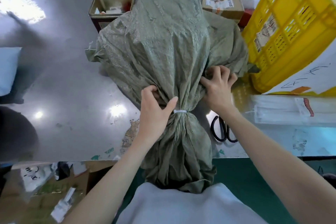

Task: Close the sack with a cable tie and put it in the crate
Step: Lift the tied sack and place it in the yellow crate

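A full green woven sack (163, 42) lies on the steel table, its neck pointing toward me. A white cable tie (180, 111) cinches the gathered neck, and the loose mouth hangs over the table's front edge. My left hand (154, 109) grips the sack fabric just left of the tie, thumb across the neck. My right hand (218, 87) clutches bunched fabric on the sack's right shoulder. The yellow slatted crate (291, 23) stands tilted at the right, close beside the sack.
Black-handled scissors (222, 131) lie under my right forearm. A pack of white cable ties (291, 109) rests at the right. A metal tin (111, 5) and a cardboard box (223, 5) sit behind the sack. The steel table (63, 78) stretches left.
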